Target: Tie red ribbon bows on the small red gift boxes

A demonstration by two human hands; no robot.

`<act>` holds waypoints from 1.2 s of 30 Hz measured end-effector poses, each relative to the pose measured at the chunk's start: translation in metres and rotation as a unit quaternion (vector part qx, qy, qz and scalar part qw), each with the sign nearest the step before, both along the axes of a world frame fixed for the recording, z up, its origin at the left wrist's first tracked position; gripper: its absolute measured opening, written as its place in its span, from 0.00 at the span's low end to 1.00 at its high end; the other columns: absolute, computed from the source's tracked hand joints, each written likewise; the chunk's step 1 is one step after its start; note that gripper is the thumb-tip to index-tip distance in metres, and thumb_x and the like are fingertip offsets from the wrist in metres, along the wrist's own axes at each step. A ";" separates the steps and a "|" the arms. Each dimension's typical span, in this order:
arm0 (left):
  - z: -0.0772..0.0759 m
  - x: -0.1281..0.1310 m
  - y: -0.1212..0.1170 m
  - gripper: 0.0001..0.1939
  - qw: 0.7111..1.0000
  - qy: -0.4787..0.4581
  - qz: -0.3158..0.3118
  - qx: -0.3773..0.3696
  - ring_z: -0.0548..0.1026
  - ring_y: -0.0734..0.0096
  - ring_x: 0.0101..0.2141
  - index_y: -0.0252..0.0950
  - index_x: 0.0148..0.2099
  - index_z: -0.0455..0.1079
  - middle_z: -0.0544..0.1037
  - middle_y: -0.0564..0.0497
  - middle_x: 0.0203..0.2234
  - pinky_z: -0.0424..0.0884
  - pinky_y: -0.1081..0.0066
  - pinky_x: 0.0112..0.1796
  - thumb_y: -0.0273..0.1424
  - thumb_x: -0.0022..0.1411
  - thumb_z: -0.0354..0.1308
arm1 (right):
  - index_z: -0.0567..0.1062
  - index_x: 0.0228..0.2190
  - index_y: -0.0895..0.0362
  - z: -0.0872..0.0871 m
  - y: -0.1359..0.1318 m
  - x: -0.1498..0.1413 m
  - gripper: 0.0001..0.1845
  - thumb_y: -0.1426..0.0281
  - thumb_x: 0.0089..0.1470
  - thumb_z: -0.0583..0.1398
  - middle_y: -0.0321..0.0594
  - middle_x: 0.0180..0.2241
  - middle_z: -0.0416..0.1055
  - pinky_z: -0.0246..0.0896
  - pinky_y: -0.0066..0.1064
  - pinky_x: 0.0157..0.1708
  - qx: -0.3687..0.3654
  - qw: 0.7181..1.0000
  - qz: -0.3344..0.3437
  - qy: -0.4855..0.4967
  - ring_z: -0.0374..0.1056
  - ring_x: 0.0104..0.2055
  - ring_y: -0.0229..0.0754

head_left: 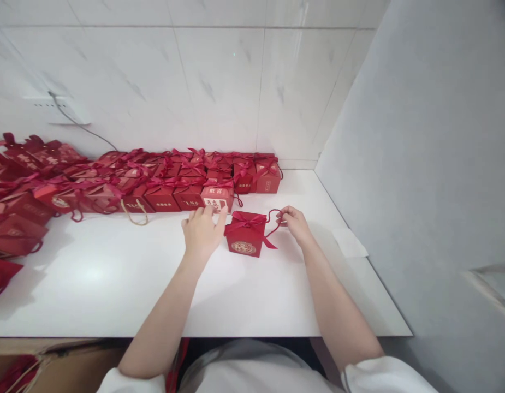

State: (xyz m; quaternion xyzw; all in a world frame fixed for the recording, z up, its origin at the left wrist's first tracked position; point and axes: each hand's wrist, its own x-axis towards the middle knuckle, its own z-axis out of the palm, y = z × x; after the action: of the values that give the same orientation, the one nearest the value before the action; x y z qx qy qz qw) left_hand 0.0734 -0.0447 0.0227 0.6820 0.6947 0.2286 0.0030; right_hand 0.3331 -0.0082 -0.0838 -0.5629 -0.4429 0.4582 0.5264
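Note:
A small red gift box [243, 246] with a gold round print on its front stands upright on the white table [252, 305]. A dark pink ribbon bow [247, 220] is tied across its top. My right hand [295, 224] pinches the red cord handle [272, 234], which loops out from the box's right side. My left hand [203, 232] is left of the box, fingers apart and holding nothing. Its fingertips reach toward the front of a red box with a white panel [215, 200]; whether they touch it I cannot tell.
Rows of red ribbon-tied boxes [162, 199] line the tiled wall and continue down the left side [21, 232]. A white slip of paper [350, 243] lies by the right table edge, beside a grey panel [432, 164]. A cardboard box [72, 371] sits below the front edge.

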 end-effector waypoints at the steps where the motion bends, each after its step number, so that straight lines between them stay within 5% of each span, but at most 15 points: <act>1: 0.009 0.012 -0.004 0.30 0.999 0.036 -0.005 -0.023 0.72 0.42 0.46 0.32 0.44 0.71 0.78 0.35 0.39 0.63 0.46 0.48 0.52 0.66 0.40 | 0.69 0.25 0.56 -0.004 0.002 0.001 0.07 0.69 0.39 0.54 0.37 0.28 0.73 0.68 0.32 0.32 -0.004 1.000 -0.008 -0.004 0.70 0.29 0.38; 4: 0.030 0.049 -0.009 0.43 0.990 0.119 -0.028 -0.065 0.70 0.35 0.51 0.25 0.54 0.68 0.76 0.28 0.46 0.57 0.41 0.52 0.60 0.61 0.39 | 0.70 0.25 0.56 -0.016 0.007 0.005 0.07 0.70 0.39 0.54 0.37 0.27 0.72 0.68 0.30 0.30 -0.012 0.999 -0.033 -0.025 0.70 0.29 0.38; 7: 0.038 0.076 -0.005 0.55 0.966 0.215 -0.030 -0.141 0.62 0.25 0.57 0.18 0.63 0.58 0.72 0.21 0.50 0.37 0.33 0.57 0.65 0.54 0.44 | 0.71 0.26 0.56 -0.024 0.010 0.010 0.08 0.69 0.40 0.54 0.38 0.29 0.72 0.68 0.29 0.28 -0.012 0.998 -0.043 -0.040 0.71 0.31 0.39; 10: 0.046 0.084 -0.001 0.59 0.938 0.244 -0.076 -0.232 0.65 0.25 0.55 0.21 0.67 0.52 0.74 0.23 0.49 0.29 0.29 0.56 0.63 0.48 0.54 | 0.71 0.27 0.56 -0.028 0.011 0.012 0.09 0.69 0.41 0.54 0.38 0.30 0.72 0.69 0.29 0.29 -0.007 0.998 -0.034 -0.046 0.72 0.31 0.39; 16: 0.050 0.073 0.002 0.65 0.917 0.183 -0.167 -0.312 0.70 0.33 0.52 0.29 0.71 0.42 0.75 0.28 0.48 0.51 0.37 0.57 0.54 0.40 0.67 | 0.72 0.27 0.56 -0.031 0.011 0.011 0.09 0.70 0.39 0.54 0.37 0.29 0.73 0.69 0.28 0.28 0.003 0.998 -0.015 -0.055 0.71 0.30 0.38; 20: 0.032 0.069 0.008 0.55 0.939 0.135 -0.141 -0.284 0.72 0.29 0.49 0.24 0.62 0.62 0.74 0.24 0.47 0.65 0.47 0.48 0.63 0.43 0.58 | 0.72 0.28 0.55 -0.034 0.012 0.011 0.10 0.69 0.40 0.54 0.36 0.29 0.73 0.68 0.28 0.28 0.005 0.999 -0.011 -0.051 0.71 0.30 0.37; 25: 0.022 0.060 0.021 0.43 0.938 0.164 -0.147 -0.269 0.74 0.32 0.46 0.30 0.44 0.75 0.75 0.29 0.47 0.67 0.53 0.45 0.64 0.42 0.56 | 0.72 0.28 0.56 -0.033 0.011 0.012 0.10 0.68 0.40 0.55 0.36 0.29 0.73 0.68 0.28 0.29 0.007 0.999 -0.006 -0.038 0.71 0.30 0.36; 29: 0.027 0.047 0.016 0.45 0.931 0.173 -0.177 -0.268 0.75 0.38 0.46 0.29 0.51 0.71 0.77 0.30 0.44 0.68 0.59 0.44 0.61 0.42 0.58 | 0.72 0.27 0.56 -0.033 0.010 0.012 0.09 0.68 0.40 0.55 0.36 0.29 0.73 0.68 0.28 0.29 0.009 1.000 -0.004 -0.028 0.70 0.29 0.36; 36: 0.017 0.035 -0.003 0.46 0.948 0.134 -0.190 -0.218 0.73 0.36 0.49 0.27 0.53 0.66 0.73 0.27 0.49 0.68 0.54 0.46 0.59 0.42 0.61 | 0.72 0.27 0.56 -0.036 0.010 0.011 0.09 0.68 0.39 0.55 0.36 0.28 0.74 0.68 0.29 0.30 0.005 1.000 -0.002 -0.030 0.70 0.29 0.36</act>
State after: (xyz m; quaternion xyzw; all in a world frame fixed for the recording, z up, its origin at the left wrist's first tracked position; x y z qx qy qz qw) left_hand 0.1085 -0.0480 0.0397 0.8081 0.5795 -0.0266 0.1022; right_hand 0.3443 0.0019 -0.1196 -0.5749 -0.4591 0.4380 0.5166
